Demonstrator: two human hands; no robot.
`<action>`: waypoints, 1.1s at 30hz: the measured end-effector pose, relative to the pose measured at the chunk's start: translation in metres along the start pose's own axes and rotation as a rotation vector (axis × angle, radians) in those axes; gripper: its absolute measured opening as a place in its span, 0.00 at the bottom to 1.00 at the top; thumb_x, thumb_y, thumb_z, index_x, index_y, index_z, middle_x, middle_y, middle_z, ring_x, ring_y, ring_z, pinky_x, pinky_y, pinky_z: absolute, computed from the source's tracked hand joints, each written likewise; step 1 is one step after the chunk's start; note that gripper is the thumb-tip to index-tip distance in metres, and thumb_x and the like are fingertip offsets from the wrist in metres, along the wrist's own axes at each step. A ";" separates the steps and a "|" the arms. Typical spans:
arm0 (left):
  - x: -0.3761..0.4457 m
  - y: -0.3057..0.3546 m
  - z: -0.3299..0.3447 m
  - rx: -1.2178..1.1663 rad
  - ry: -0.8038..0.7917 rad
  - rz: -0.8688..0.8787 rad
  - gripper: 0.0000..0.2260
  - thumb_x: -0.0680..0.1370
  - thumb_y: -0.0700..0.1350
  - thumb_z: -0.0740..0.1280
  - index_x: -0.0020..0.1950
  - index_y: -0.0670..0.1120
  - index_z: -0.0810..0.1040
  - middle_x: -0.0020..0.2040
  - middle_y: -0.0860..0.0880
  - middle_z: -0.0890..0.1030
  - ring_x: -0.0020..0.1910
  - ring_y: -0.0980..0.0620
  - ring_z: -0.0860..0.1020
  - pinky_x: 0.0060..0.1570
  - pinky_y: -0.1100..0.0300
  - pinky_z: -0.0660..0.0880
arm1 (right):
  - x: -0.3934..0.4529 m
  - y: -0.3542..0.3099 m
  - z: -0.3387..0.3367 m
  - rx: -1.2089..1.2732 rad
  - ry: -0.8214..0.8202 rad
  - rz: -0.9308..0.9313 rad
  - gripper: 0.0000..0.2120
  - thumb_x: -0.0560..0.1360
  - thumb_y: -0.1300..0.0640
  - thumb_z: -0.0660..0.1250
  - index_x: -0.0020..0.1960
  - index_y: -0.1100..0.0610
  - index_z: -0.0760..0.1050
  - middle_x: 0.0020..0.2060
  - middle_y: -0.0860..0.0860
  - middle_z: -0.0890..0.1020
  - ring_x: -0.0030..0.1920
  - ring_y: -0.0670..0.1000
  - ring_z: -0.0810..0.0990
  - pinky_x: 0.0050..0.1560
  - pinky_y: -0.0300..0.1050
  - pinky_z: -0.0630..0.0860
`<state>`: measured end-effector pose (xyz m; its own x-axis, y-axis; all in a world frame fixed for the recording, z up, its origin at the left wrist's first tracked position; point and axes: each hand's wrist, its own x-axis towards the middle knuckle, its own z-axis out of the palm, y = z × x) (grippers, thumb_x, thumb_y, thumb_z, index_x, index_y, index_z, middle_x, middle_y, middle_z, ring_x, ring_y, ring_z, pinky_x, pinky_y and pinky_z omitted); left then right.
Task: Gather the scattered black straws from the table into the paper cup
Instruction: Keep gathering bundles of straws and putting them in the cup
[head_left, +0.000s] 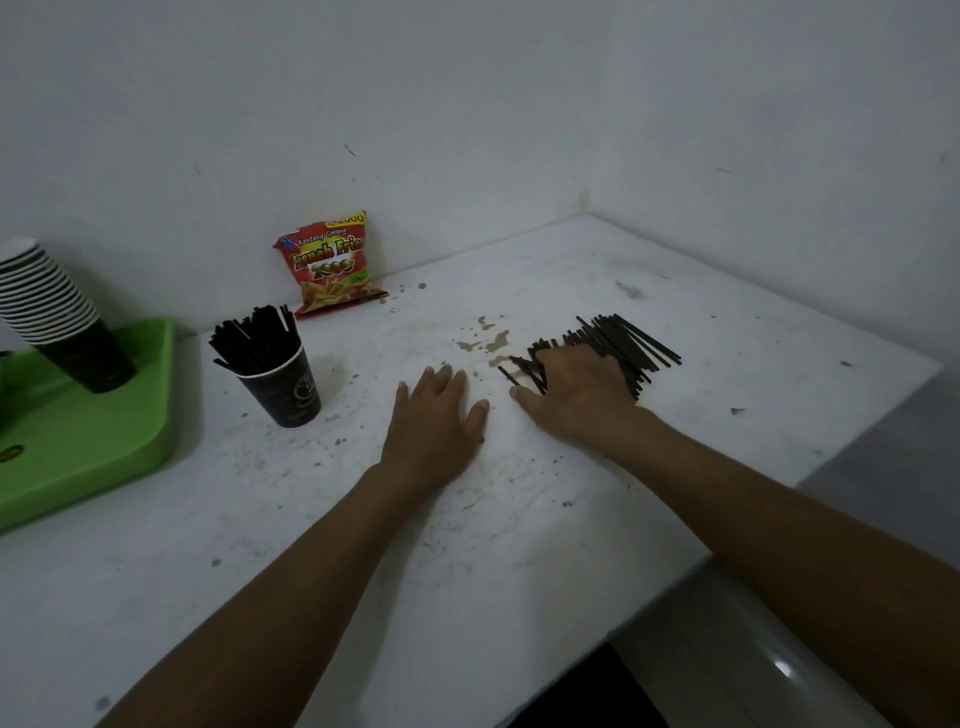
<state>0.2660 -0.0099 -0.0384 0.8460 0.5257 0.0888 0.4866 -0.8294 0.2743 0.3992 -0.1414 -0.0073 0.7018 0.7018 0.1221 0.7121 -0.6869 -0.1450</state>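
A dark paper cup (283, 392) stands upright left of centre on the white table (519, 519), holding several black straws (257, 338) that stick out of its top. A loose pile of black straws (623, 343) lies flat on the table to the right. My right hand (574, 387) rests on the left part of that pile, fingers spread over the straws. My left hand (439, 421) lies flat on the bare table between cup and pile, fingers straight, holding nothing.
A green tray (98, 447) at the left edge carries a tilted stack of paper cups (57, 312). A red snack bag (332, 265) leans on the back wall. Brown spill stains (488, 338) mark the table beside the pile. The table edge runs at right.
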 end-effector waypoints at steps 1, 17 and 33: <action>0.000 -0.001 0.000 0.003 -0.003 0.004 0.29 0.84 0.60 0.51 0.83 0.47 0.56 0.83 0.47 0.55 0.83 0.48 0.50 0.80 0.43 0.46 | -0.001 0.000 0.000 0.046 0.021 -0.030 0.26 0.77 0.36 0.61 0.65 0.53 0.75 0.59 0.52 0.80 0.62 0.56 0.76 0.61 0.54 0.72; -0.001 -0.005 0.005 0.007 0.026 0.008 0.29 0.84 0.61 0.50 0.83 0.49 0.58 0.83 0.48 0.56 0.82 0.49 0.51 0.81 0.46 0.48 | 0.010 -0.010 -0.031 0.059 -0.125 0.078 0.12 0.75 0.55 0.70 0.55 0.58 0.74 0.52 0.55 0.78 0.51 0.57 0.78 0.44 0.46 0.75; 0.001 -0.007 0.006 0.118 -0.035 0.011 0.33 0.82 0.67 0.43 0.84 0.53 0.51 0.84 0.50 0.50 0.83 0.47 0.45 0.79 0.40 0.42 | 0.038 -0.044 -0.067 -0.262 -0.550 0.017 0.05 0.74 0.60 0.67 0.46 0.59 0.71 0.41 0.53 0.74 0.47 0.57 0.78 0.50 0.47 0.78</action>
<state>0.2646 -0.0052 -0.0455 0.8578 0.5108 0.0569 0.4973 -0.8529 0.1592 0.3957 -0.0972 0.0693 0.6510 0.6368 -0.4131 0.7305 -0.6735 0.1128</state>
